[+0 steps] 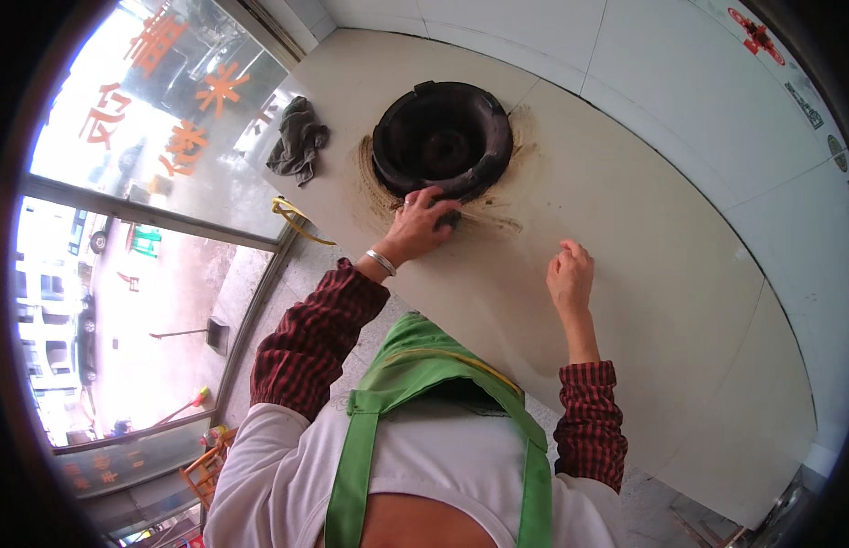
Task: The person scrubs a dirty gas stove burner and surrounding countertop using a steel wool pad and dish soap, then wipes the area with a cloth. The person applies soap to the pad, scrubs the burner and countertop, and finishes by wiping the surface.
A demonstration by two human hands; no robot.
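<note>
A round black stove burner (443,140) is set in the pale countertop (643,288), with brown, streaky grime (493,219) around it. My left hand (421,222), wearing a silver bracelet, is at the burner's near edge. Its fingers are curled over a small dark scrubbing pad (449,220), which shows only in part. My right hand (570,274) is over the countertop, to the right of the burner, with its fingers bent and no object visible in it. Whether it touches the surface is unclear.
A crumpled dark grey cloth (298,140) lies on the countertop's left part. Below it a yellow hose (301,222) loops past the edge. A tiled wall (664,89) borders the far side; glass panes with orange lettering (212,123) stand on the left.
</note>
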